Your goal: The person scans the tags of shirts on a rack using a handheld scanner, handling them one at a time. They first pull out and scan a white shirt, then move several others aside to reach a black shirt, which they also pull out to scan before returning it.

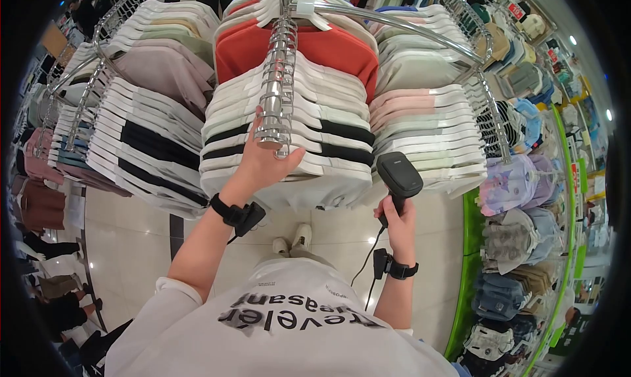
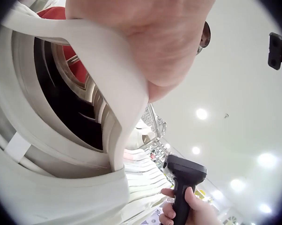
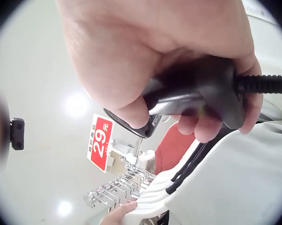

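Note:
My left hand [image 1: 266, 163] lies at the front end of a chrome rail [image 1: 273, 108], one finger extended up along its left side and the thumb stretched to the right. In the left wrist view the palm [image 2: 155, 42] covers part of a white hanger [image 2: 108, 70] carrying a pale shirt [image 2: 70, 197]. White, black-banded and red garments [image 1: 322, 55] hang behind it. My right hand [image 1: 399, 229] grips the handle of a black handheld scanner [image 1: 399, 175], its head up, right of the front shirt; a cable runs down from it. The right wrist view shows fingers curled round the handle [image 3: 192, 93].
More hanging clothes flank the central rail, left [image 1: 148, 140] and right [image 1: 427, 134]. A curved chrome bar [image 1: 401, 29] runs above. A green-edged display [image 1: 468, 245] stands at the right. A red and white price sign [image 3: 100, 143] shows 29. Pale floor tiles [image 1: 131, 245] lie below.

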Tool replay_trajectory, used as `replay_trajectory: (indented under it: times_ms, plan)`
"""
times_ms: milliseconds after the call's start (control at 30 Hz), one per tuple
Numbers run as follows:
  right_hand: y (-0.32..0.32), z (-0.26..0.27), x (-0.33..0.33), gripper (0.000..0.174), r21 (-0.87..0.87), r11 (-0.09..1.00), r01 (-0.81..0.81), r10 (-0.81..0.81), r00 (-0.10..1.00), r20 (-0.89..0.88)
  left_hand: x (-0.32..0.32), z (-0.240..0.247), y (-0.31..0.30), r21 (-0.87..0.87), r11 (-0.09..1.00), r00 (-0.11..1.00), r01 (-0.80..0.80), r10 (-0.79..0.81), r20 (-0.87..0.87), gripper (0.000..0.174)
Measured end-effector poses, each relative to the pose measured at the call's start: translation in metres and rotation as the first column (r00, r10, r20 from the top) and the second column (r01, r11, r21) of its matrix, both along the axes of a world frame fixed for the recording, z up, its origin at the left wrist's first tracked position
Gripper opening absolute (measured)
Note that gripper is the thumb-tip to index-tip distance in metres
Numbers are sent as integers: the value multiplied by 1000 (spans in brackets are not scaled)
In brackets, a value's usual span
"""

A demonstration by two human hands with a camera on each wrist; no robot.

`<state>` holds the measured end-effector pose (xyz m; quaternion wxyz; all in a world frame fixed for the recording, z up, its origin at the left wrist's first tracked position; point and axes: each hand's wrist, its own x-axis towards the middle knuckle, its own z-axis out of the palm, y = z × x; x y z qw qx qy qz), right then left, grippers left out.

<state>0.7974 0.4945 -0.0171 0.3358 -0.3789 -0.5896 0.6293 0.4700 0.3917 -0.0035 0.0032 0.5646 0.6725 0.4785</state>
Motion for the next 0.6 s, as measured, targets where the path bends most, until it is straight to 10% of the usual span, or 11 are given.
replay_trajectory:
  times_ms: [600]
  plan:
    - [63,73,-48,22,418,904,87,-148,982,115,-2,-1,-3,-76,997,999,21,-18,41,73]
